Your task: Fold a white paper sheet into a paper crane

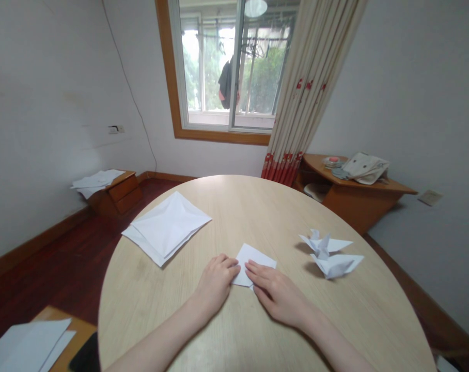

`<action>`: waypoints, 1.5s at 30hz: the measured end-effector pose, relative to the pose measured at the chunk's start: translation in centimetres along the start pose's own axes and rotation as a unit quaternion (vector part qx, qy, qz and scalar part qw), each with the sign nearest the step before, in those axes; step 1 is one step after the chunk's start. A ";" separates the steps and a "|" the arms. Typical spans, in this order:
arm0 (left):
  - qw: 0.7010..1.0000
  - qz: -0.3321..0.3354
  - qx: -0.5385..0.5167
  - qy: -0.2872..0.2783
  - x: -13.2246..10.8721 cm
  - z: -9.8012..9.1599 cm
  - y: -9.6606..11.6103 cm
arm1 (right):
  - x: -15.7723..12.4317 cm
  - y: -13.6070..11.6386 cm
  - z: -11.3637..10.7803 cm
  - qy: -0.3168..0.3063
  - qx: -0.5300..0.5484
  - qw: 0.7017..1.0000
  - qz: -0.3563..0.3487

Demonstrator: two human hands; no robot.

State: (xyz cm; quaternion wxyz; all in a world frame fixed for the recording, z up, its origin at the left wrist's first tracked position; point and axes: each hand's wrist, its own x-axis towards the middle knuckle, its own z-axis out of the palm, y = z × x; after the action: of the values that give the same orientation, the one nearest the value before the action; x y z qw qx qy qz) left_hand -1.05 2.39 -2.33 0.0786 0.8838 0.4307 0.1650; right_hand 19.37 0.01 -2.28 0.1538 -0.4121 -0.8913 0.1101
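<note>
A small folded piece of white paper (254, 255) lies on the round wooden table in front of me. At its left edge is my left hand (218, 279), with bent fingers pressed together on the paper; its thumb is hidden. My right hand (274, 289) rests on the right part of the same paper, its fingers stretched out and lying flat. A small paper corner peeks out below the right fingers. To the right stand two folded paper cranes, the nearer crane (337, 264) partly overlapping the farther crane (335, 244).
White square sheets (170, 225) are stacked at the table's (234, 201) left side. More paper lies on a low cabinet (120, 194) and on a surface (83, 330) at lower left. A corner shelf (358, 201) holding a cloth bag (364, 168) stands behind the table at right.
</note>
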 end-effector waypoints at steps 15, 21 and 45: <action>0.995 -0.016 -0.098 0.018 -0.3 -0.3 0.5 | 0.0 -0.2 -0.2 0.040 0.016 0.999 0.006; 0.989 -0.012 -0.147 0.025 -0.5 -0.7 1.0 | 0.0 -0.3 -0.4 0.056 0.017 0.998 0.014; 0.995 -0.013 -0.098 0.020 -0.2 0.7 1.1 | 0.6 -1.0 1.0 0.107 -0.001 0.991 0.082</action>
State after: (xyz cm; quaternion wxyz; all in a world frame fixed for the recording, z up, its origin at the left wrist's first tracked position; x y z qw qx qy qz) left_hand -0.11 1.61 -2.68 0.1582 0.8628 0.4254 0.2225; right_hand 17.93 -0.20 -2.73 0.2388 -0.4933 -0.8329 0.0769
